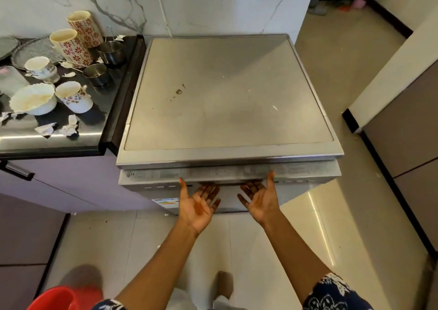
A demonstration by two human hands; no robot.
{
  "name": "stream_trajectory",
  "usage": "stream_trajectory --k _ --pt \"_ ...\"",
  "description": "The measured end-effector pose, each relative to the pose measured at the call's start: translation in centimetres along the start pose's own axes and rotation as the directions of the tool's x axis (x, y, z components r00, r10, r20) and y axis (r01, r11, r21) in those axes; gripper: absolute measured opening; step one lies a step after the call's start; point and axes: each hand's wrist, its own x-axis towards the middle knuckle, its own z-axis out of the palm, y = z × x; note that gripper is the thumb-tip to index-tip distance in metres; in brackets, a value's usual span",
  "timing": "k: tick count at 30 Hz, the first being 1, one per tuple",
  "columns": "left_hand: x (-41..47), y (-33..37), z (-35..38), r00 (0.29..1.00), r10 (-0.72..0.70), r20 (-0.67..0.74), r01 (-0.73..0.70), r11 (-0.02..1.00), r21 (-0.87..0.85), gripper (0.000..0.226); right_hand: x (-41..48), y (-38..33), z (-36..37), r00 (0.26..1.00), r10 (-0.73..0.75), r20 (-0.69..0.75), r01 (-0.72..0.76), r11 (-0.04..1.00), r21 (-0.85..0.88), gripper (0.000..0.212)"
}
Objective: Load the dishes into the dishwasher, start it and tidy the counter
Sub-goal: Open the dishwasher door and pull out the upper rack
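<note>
L hand & R hand were hooked palm-up under dishwasher door handle; door likely heavy, stiff, so pull centrally.

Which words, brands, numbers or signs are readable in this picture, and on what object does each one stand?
No text is readable.
Control panel on the dishwasher door: printed labels, too blurred.
Logo at the panel's left end: too blurred.
Sticker on the door front: coloured bars, text too small.
</note>
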Motion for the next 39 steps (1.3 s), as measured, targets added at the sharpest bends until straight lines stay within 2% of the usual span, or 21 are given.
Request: stream_trajectory --k 3,4,5,6,7,8,9,10,11,12,13,14,16,18,20,24,28,31,34,36,39 --pt "-1.4 -0.3 -1.9 0.998 -0.045 0.031 0.042 0.995 0.091 0.079 -1.0 0.2 -2.0 0.998 0.062 0.022 -0.059 0.993 -0.1 0.067" --pt "-1.9 -0.1 -2.2 0.998 -0.057 0.037 0.051 0.987 0.152 0.076 -1.7 -0.3 -2.2 0.997 0.08 0.015 -0.075 0.976 -0.206 0.062" --pt "-2.6 0.1 -2.2 0.997 -0.064 0.037 0.053 0.968 0.245 0.071 -2.5 -0.9 -2.1 0.996 0.085 -0.001 -0.079 0.924 -0.374 0.057" --pt "-3.2 0.4 -2.0 0.998 -0.052 0.024 0.038 0.92 0.391 0.066 -3.4 -1.6 -2.0 0.998 0.061 -0.02 -0.061 0.814 -0.578 0.05" --pt "-3.9 0.7 -1.7 1.0 -0.004 0.013 -0.004 0.826 0.564 0.06 -4.0 -2.3 -1.9 1.0 -0.016 -0.025 -0.009 0.64 -0.768 0.042" --pt "-4.5 1.1 -1.5 0.995 0.101 0.017 -0.081 0.67 0.738 0.053 -4.3 -2.8 -2.0 0.986 -0.168 0.008 0.077 0.41 -0.909 0.034" --pt "-5.0 1.5 -1.3 0.965 0.255 0.062 -0.178 0.462 0.869 0.044 -4.5 -3.1 -2.1 0.929 -0.354 0.112 0.174 0.148 -0.974 0.027" --pt "-5.5 1.9 -1.1 0.894 0.417 0.161 -0.271 0.219 0.937 0.035 -4.5 -3.3 -2.1 0.828 -0.5 0.254 0.257 -0.064 -0.964 0.022" --pt "-5.5 2.4 -1.1 0.787 0.541 0.296 -0.335 -0.027 0.942 0.029 -4.4 -3.4 -1.9 0.714 -0.581 0.39 0.339 -0.201 -0.919 0.018" --pt "-5.1 3.0 -1.1 0.676 0.592 0.438 -0.363 -0.251 0.898 0.029 -3.9 -3.5 -1.7 0.615 -0.611 0.499 0.396 -0.309 -0.865 0.015" --pt "-4.4 3.5 -1.2 0.602 0.575 0.553 -0.35 -0.432 0.831 0.033 -3.4 -3.6 -1.4 0.55 -0.597 0.584 0.418 -0.409 -0.811 0.016" --pt "-3.4 3.9 -1.3 0.589 0.525 0.614 -0.3 -0.564 0.77 0.039 -2.6 -3.5 -1.0 0.543 -0.553 0.632 0.412 -0.48 -0.774 0.02" --pt "-1.5 4.4 -1.9 0.683 0.429 0.592 -0.176 -0.69 0.703 0.055 -1.4 -3.3 -0.6 0.622 -0.444 0.645 0.398 -0.53 -0.749 0.034" --pt "-0.5 4.0 -2.8 0.747 0.388 0.541 -0.116 -0.724 0.68 0.069 -0.6 -2.4 -0.7 0.672 -0.389 0.631 0.363 -0.569 -0.738 0.048" --pt "-0.3 3.4 -3.6 0.75 0.389 0.535 -0.124 -0.712 0.691 0.072 -0.1 -1.3 -1.3 0.671 -0.394 0.628 0.329 -0.601 -0.728 0.056" --pt "-1.4 2.6 -4.3 0.77 0.373 0.518 -0.142 -0.692 0.708 0.077 -0.8 -0.1 -2.6 0.671 -0.414 0.615 0.341 -0.564 -0.752 0.059" --pt "-4.0 0.9 -6.0 0.754 0.363 0.548 -0.162 -0.706 0.69 0.075 -3.3 1.7 -4.7 0.686 -0.39 0.615 0.361 -0.552 -0.752 0.069" --pt "-5.2 -0.1 -7.4 0.81 0.299 0.505 -0.143 -0.734 0.664 0.081 -5.1 2.8 -6.4 0.76 -0.251 0.6 0.35 -0.618 -0.703 0.082" --pt "-5.8 -0.4 -8.4 0.895 0.202 0.398 -0.128 -0.738 0.663 0.092 -6.0 3.3 -7.6 0.825 -0.092 0.557 0.35 -0.69 -0.633 0.074" --pt "-6.0 -0.7 -9.1 0.908 0.158 0.388 -0.153 -0.736 0.659 0.1 -6.4 3.5 -8.1 0.839 -0.03 0.543 0.371 -0.698 -0.612 0.075" --pt "-6.4 -1.9 -11.0 0.89 0.149 0.431 -0.18 -0.754 0.631 0.109 -6.9 4.6 -9.5 0.839 -0.006 0.545 0.394 -0.685 -0.614 0.076"
